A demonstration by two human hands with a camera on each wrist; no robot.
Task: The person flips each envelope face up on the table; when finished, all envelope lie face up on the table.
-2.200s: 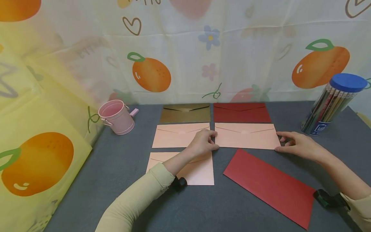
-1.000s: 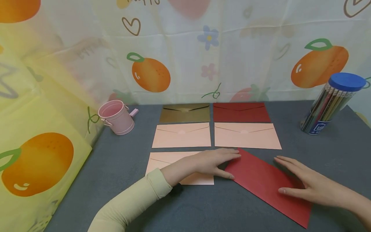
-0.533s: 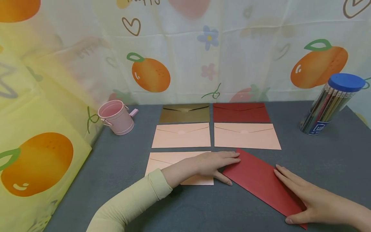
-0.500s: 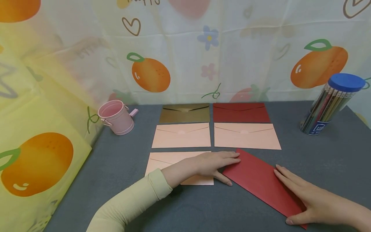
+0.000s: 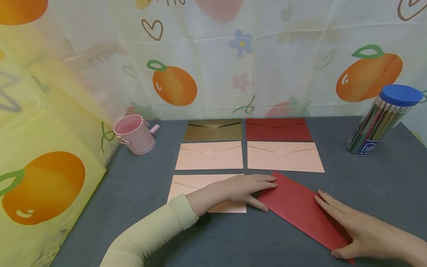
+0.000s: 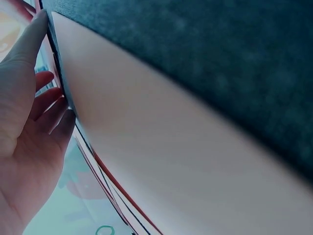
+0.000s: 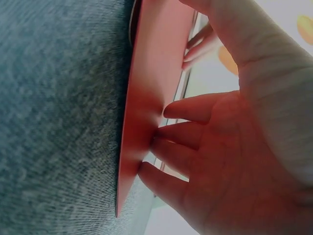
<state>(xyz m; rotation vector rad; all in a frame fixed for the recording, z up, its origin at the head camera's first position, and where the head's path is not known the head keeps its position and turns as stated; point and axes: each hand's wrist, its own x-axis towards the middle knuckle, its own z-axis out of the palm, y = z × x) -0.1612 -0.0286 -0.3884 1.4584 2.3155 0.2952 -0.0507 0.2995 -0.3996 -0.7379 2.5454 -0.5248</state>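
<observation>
A red envelope (image 5: 300,209) lies slanted on the dark table, its flap side not showing. My left hand (image 5: 241,190) rests at its upper left end, fingers extended on the corner and thumb by the lower edge. Across the lower right end spans my right hand (image 5: 361,230), fingertips along the far edge and thumb at the near one. In the right wrist view, straight fingers touch the red paper (image 7: 146,93). Under my left forearm is a peach envelope (image 5: 186,183), partly hidden; its pale surface (image 6: 146,122) fills the left wrist view.
Two more peach envelopes, left (image 5: 208,157) and right (image 5: 283,157), lie in the middle row. Behind them are a gold envelope (image 5: 213,133) and a dark red envelope (image 5: 278,130). A pink bucket (image 5: 135,135) stands left, a blue-lidded pencil tub (image 5: 380,122) right.
Both hands have left the right peach envelope's edges and come down to the red envelope. My right thumb has moved to its near edge. Over the last half second both hands stay nearly still.
</observation>
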